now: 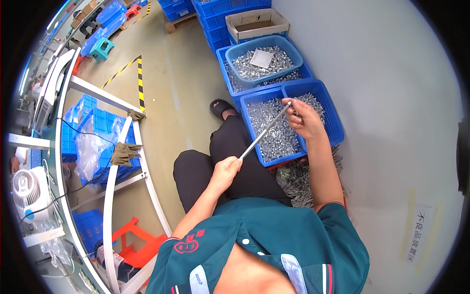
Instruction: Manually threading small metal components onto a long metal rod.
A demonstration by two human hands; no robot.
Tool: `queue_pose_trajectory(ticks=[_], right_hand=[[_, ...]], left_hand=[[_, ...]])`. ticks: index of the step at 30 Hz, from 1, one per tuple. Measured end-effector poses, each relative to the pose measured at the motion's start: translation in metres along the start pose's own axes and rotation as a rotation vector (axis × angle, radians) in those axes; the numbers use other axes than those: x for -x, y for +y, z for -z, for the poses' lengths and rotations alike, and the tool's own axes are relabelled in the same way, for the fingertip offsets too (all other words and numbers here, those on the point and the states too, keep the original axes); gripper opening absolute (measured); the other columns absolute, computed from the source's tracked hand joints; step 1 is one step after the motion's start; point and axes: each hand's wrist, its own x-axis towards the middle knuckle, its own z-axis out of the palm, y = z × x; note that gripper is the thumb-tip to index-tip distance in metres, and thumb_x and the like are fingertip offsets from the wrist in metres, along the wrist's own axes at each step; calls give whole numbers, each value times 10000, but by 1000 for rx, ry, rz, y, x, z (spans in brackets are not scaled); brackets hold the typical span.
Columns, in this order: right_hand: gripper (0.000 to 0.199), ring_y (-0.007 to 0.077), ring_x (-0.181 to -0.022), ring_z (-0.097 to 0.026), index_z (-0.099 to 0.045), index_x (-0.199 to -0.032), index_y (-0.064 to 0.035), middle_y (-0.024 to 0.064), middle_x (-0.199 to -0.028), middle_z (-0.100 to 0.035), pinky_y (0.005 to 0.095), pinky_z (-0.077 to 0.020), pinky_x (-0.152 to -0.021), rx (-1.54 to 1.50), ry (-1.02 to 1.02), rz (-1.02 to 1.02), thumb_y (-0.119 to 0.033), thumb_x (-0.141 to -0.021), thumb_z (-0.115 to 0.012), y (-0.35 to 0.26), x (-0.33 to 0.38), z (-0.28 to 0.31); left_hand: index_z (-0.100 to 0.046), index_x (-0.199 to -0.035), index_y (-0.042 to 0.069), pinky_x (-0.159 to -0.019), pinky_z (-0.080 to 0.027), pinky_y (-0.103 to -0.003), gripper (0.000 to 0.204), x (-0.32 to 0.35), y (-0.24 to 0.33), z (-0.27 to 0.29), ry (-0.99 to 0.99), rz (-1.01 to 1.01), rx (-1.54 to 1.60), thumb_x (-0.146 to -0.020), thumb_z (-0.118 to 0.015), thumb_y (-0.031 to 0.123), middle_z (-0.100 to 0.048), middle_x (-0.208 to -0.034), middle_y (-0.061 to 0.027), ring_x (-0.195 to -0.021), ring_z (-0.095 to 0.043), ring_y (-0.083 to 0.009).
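A thin grey metal rod [265,132] slants across in front of me, up to the right from my left hand. My left hand [226,174] is closed around its lower end, over my lap. At the upper end, the fingers of my right hand [306,120] pinch the rod's tip; whether a small part sits there too, I cannot tell. Beneath my right hand stands a blue plastic basket [337,128], filled with many small silvery metal parts [271,142]. More thin metal rods [296,183] lie in a heap below that basket, near my right forearm.
Farther off, a lighter blue tub [297,63] of similar parts rests in another blue crate, a white card on top. Behind it are an open carton [281,24] and stacked blue crates. A white frame [110,210] stands left, a wall [382,122] right.
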Motion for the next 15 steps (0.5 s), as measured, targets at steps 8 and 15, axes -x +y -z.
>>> queue_pose_trajectory(ticks=[8,15], right_hand=[[112,33,-459,-374,-606,-928,-34,-11,-667,-508,155,-264,-372,-85,131,173,-125,-869,-579,29,-10,-5],[122,17,-421,-333,-590,-875,-15,-36,-582,-443,157,-235,-358,275,170,20,-127,-834,-615,-1,-5,-10]], left_hand=[[-487,-656,76,-429,-226,-192,290,3,1,-3,24,-30,26,-915,-507,206,-366,-556,73,-482,-293,-13],[-477,-652,78,-427,-223,-192,301,3,-2,-2,45,-72,-19,-916,-512,217,-362,-553,76,-485,-289,-10]])
